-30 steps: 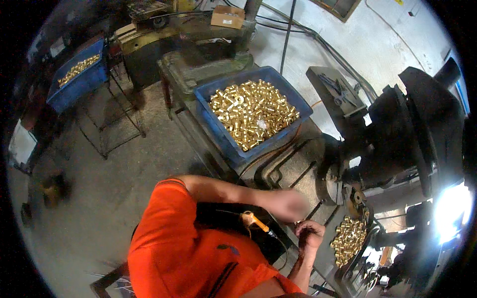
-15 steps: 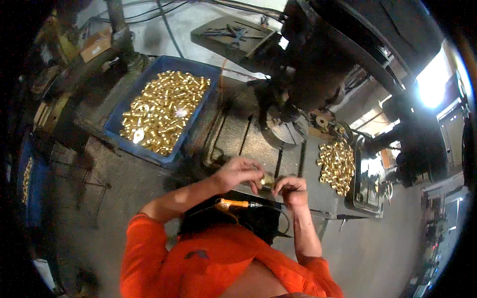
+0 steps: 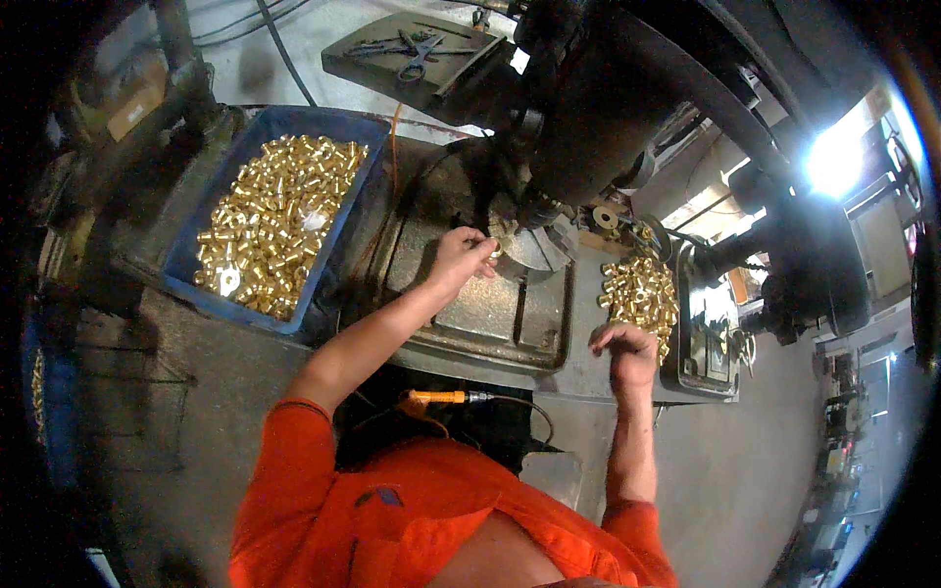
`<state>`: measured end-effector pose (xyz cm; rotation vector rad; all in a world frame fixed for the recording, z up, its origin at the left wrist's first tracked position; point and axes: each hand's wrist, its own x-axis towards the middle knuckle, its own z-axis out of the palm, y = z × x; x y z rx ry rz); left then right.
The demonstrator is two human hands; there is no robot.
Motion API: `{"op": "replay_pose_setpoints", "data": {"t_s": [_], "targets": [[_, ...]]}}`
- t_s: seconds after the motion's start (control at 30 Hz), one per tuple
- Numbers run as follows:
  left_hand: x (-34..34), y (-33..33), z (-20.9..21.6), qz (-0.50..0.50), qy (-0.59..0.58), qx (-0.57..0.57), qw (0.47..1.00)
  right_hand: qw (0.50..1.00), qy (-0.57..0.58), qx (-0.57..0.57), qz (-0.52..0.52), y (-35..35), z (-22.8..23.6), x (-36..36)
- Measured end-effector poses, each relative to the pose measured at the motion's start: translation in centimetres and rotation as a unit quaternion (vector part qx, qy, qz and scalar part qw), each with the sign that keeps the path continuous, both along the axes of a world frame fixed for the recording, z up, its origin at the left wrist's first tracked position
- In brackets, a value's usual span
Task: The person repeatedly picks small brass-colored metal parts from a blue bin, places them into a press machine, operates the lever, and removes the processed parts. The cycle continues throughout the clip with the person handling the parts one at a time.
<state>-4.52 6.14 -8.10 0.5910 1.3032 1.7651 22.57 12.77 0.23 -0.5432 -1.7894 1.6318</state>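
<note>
Pinching a small brass-coloured piece between thumb and fingers of the left hand, out at the very tips. Placed just beside a round grey metal fixture, over the flat, slotted, speckled metal bed of a machine. Shiny on the visible bit, mostly covered by the pinch; too small to tell its exact shape, its long axis or which way pointed. Extended forward and slanting inward with the left forearm, out of an orange sleeve.

Curled toward the left with the fingers of the right hand, near the close end of a heap of glossy, stubby cylindrical pieces on the smooth grey tabletop. Unable to tell whether pressed together or closed around anything. Raised nearly straight ahead with the right forearm, well apart from the left.

Farther left, a straight-sided blue bin with many more brass-coloured cylinders, tumbled at all angles. Close to the body, below the bed, a tool with a slim yellow-orange handle.
</note>
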Motion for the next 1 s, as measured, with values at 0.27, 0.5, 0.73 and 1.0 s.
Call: {"op": "replay_pose_setpoints", "data": {"t_s": [0.27, 0.5, 0.73, 1.0], "targets": [[0.0, 0.3, -0.8, 0.041, -0.018, 0.019, 0.999, 0.922, 0.037, 0.321, -0.212, 13.2, 15.9, -8.4], [-0.1, 0.0, 0.4, 0.039, -0.004, -0.013, 0.999, 0.949, 0.146, 0.212, -0.182, 15.3, 25.0, -10.3], [-0.2, 0.6, -0.7, 0.011, 0.000, -0.010, 1.000, 0.873, 0.362, 0.320, -0.071, 1.2, 13.2, -1.6], [-0.7, 0.4, -0.8, 0.011, -0.025, 0.022, 0.999, 0.870, 0.315, 0.333, -0.179, 0.8, 3.9, 0.3]]}}
